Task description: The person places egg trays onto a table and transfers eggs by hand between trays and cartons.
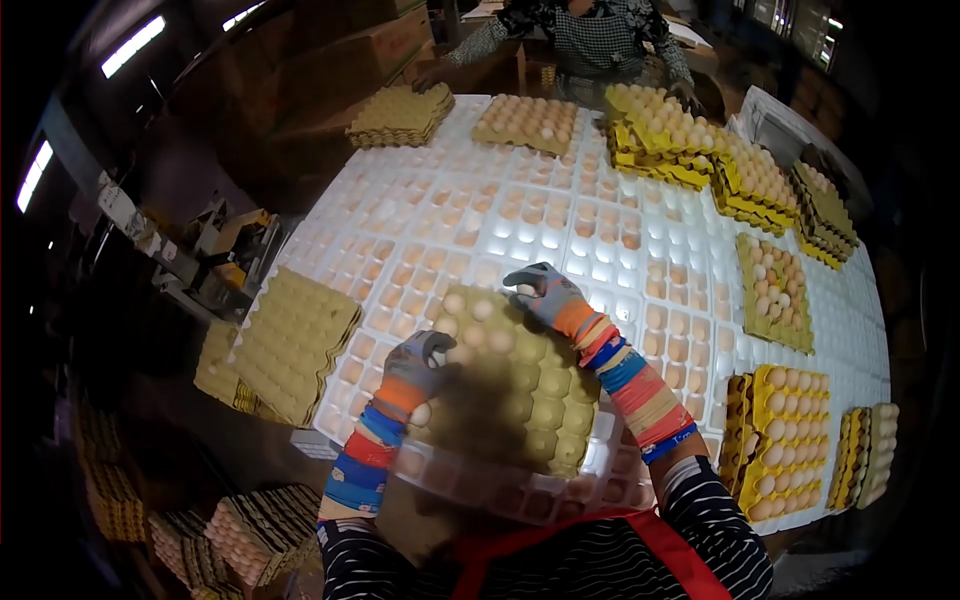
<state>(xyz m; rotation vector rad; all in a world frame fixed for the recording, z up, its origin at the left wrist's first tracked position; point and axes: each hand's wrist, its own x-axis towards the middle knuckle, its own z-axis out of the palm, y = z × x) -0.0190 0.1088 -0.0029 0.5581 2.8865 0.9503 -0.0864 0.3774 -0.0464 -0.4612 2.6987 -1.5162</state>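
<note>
In front of me lies a cardboard egg tray [548, 400], with several eggs [482, 310] in its far-left cups and bare cups towards the right and near side. My left hand [412, 364], in a grey and orange glove, curls over the tray's left edge around a pale egg. At the tray's far edge, my right hand [548, 297] pinches an egg [526, 290] between thumb and fingers. Below my left hand, another egg [420, 413] sits at the tray's left side. Shadow darkens the tray's near-left part.
White moulded trays [520, 240] holding eggs cover the table. Stacked bare cardboard trays [295, 340] stand left. Yellow egg trays [790, 430] stand right, with more yellow stacks [660, 135] at the far right. A co-worker [600, 45] stands across the table, near another egg-filled tray [527, 122].
</note>
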